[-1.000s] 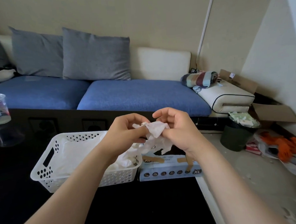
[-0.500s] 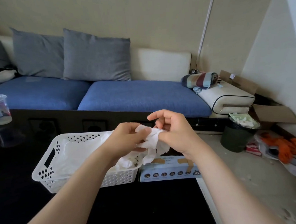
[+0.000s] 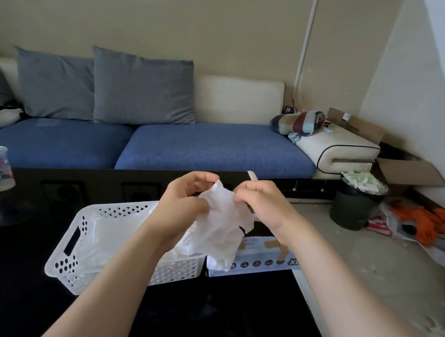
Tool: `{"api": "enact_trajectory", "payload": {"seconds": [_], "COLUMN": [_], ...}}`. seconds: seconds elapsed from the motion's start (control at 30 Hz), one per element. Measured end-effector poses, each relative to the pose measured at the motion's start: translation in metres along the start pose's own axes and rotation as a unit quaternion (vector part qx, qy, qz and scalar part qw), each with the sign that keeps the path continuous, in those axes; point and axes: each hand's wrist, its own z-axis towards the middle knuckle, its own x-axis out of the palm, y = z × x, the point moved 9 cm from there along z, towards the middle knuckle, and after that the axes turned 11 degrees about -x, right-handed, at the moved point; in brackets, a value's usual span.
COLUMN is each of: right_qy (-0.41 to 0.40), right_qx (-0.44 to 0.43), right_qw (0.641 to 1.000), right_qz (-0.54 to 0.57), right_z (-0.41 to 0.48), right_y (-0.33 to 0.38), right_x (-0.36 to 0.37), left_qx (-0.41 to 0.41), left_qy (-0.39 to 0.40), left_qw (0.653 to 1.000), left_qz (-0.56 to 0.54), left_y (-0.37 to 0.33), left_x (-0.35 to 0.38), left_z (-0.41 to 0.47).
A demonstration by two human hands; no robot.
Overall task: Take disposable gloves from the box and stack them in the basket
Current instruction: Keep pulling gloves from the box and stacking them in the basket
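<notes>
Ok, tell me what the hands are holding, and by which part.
One crumpled white glove, pinched at its top edge: left hand on the left corner, right hand on the right. The rest hangs free.

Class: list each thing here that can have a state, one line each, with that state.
glove, crumpled, held up by both hands
left hand, pinching the glove
right hand, pinching the glove
basket, upright, gloves inside
glove box, flat, beside the basket
bin, uncovered, filled to the rim
</notes>
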Motion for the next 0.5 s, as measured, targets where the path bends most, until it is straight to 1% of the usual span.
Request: {"api": "enact_trajectory", "payload": {"seconds": [0.1,0.13,0.2,0.27,0.4,0.43,0.5], "right_qy": [-0.003,-0.009,-0.022,-0.019,-0.011,0.000,0.056], "right_qx": [-0.043,-0.055,-0.072,-0.083,-0.072,-0.058,-0.021], "right_qw": [0.999,0.998,0.997,0.996,0.997,0.997,0.997], "right_qz": [0.020,0.017,0.022,0.019,0.037,0.043,0.047], "right_z": [0.001,0.001,0.002,0.001,-0.001,-0.003,-0.007], "right_y": [0.008,0.010,0.014,0.016,0.018,0.018,0.014], "right_x": [0.001,0.001,-0.001,-0.002,0.000,0.001,0.008], "left_qx": [-0.057,-0.067,-0.064,-0.037,0.001,0.012,0.027], "left_qy": [0.061,0.074,0.085,0.078,0.032,0.023,0.004], "left_qw": [0.996,0.995,0.993,0.993,0.999,0.999,0.999], "left_qz": [-0.018,-0.005,0.055,0.086,0.036,0.036,0.025], "left_y": [0.007,0.008,0.009,0.006,-0.003,-0.006,-0.011], "left_x": [0.010,0.013,0.015,0.014,0.000,-0.002,-0.008], "left_z": [-0.001,-0.002,-0.003,-0.004,-0.007,-0.007,-0.010]}}
